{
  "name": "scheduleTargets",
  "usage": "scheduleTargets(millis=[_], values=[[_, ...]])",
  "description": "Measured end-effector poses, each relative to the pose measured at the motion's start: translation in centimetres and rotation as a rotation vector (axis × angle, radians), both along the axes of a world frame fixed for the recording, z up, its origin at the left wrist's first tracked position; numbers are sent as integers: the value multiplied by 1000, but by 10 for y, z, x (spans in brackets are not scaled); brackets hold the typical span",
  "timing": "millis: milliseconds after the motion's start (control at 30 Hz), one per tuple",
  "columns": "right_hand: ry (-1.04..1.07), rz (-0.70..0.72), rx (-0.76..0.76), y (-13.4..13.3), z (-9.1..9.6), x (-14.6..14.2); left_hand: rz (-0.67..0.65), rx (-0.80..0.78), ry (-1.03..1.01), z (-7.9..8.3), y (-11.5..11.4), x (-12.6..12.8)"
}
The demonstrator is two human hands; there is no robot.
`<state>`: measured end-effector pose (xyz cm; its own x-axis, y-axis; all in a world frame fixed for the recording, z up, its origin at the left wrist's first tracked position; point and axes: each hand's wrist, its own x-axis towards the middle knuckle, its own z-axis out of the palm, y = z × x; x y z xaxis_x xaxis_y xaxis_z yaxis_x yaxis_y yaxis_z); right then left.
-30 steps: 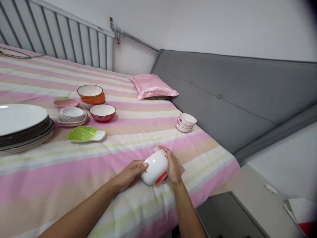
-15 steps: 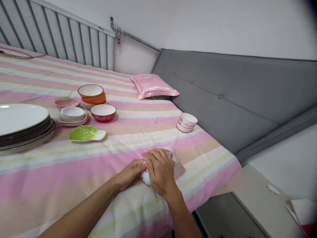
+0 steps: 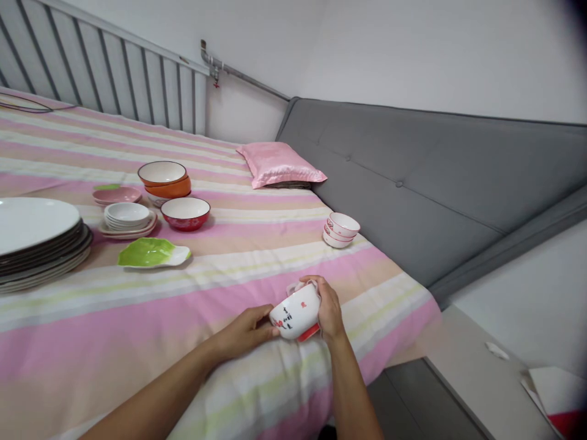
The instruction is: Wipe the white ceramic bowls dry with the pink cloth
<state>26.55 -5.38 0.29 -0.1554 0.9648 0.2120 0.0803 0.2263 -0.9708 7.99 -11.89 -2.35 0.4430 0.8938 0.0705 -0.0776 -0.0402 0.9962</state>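
Observation:
A white bowl [image 3: 296,313] with red flowers and dark lettering is tilted on its side between my two hands, just above the bed's near edge. My left hand [image 3: 252,330] pinches its left rim between thumb and fingers. Wrapped around the right side is my right hand [image 3: 328,305], which presses a cloth [image 3: 309,333] to the bowl. A red part of that cloth shows below the bowl, and a pale edge shows above; the rest is hidden. Beyond my right hand stands a stack of similar white bowls [image 3: 342,230] with pink rims.
On the striped bedsheet [image 3: 137,330] at left are stacked plates [image 3: 36,226], a green leaf-shaped dish [image 3: 153,252], small white dishes [image 3: 127,212], a red bowl [image 3: 186,214] and orange bowls [image 3: 164,174]. A pink pillow [image 3: 279,164] lies by the grey headboard [image 3: 413,183].
The bowl has been turned so its decorated outside shows. My right hand has shifted from over the bowl to its right side, and the two hands are farther apart.

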Motion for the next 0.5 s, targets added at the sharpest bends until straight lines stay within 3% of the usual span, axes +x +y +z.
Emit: scheduleTargets(millis=[100, 200, 333, 500], values=[[145, 35, -121, -2, -7, -2, 11, -86, -89, 2, -1, 1], [123, 22, -79, -6, -12, -9, 81, -157, -193, 6, -4, 0], [-52, 7, 110, -15, -7, -17, 126, -211, -286, 10, -7, -2], [-403, -1, 429, -33, 14, -26, 105, -222, -350, 6, -7, -3]])
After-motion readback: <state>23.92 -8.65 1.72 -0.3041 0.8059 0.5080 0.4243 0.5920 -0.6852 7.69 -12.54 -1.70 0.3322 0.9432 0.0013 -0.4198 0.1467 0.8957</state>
